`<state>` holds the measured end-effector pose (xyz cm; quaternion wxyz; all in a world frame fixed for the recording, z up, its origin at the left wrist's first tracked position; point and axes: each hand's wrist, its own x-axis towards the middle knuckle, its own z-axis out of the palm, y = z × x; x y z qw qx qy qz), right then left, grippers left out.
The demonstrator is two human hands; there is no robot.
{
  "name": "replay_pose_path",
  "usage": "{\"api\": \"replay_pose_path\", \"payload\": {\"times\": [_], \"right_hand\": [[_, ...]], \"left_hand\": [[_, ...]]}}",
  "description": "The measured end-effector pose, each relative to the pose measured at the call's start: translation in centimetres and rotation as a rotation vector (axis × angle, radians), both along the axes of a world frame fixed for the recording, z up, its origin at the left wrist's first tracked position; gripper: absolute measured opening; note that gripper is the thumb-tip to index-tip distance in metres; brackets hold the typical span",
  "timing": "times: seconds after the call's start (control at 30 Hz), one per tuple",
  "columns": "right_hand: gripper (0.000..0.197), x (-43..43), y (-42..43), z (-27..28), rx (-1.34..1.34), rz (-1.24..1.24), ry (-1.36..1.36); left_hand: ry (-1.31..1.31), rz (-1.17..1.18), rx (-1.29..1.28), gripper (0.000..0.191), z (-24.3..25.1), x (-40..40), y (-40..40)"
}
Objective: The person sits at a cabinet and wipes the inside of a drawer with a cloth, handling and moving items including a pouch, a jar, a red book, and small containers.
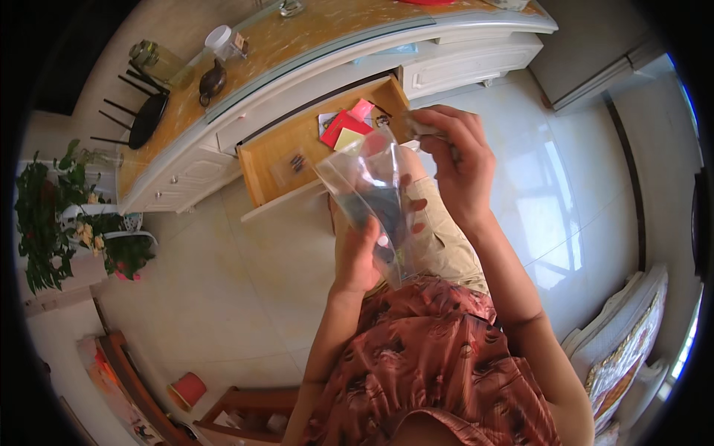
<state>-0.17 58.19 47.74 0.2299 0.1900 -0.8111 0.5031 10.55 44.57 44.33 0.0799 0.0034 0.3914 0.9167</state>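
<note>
A clear plastic pouch (pixel 371 192) with a white snap button is gripped in my left hand (pixel 360 259), thumb in front and fingertips showing at its far side. Something dark lies in the lower part of the pouch, and its upper end gapes. My right hand (pixel 460 159) is raised to the right of the pouch, apart from it, pinching a small greyish thing (pixel 427 129) too blurred to name. Beyond the hands, a pulled-out wooden drawer (pixel 256 178) holds a red booklet (pixel 341 129), a yellow paper (pixel 348 139), a pink packet (pixel 362 109) and a clear bag with small dark items (pixel 297 163).
The drawer belongs to a white cabinet (pixel 203 164) with a marbled top. On it stand a dark teapot (pixel 213 83), a white-lidded jar (pixel 219 42) and a black rack (pixel 148 120). Potted plants (pixel 56 217) are at left, a red bin (pixel 187 390) at lower left, a padded chair (pixel 625 340) at right.
</note>
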Motion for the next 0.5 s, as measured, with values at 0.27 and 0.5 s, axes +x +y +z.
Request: {"api": "replay_pose_path", "payload": {"times": [0.27, 0.5], "right_hand": [[0.03, -0.1, -0.7, -0.9, 0.239, 0.378, 0.05], [0.036, 1.8, -2.3, -0.2, 0.27, 0.586, 0.153]], "left_hand": [[-0.291, -0.064, 0.258, 0.073, -1.2, -0.1, -0.9], [-0.322, -0.001, 0.34, 0.067, -1.4, -0.7, -1.1]]}}
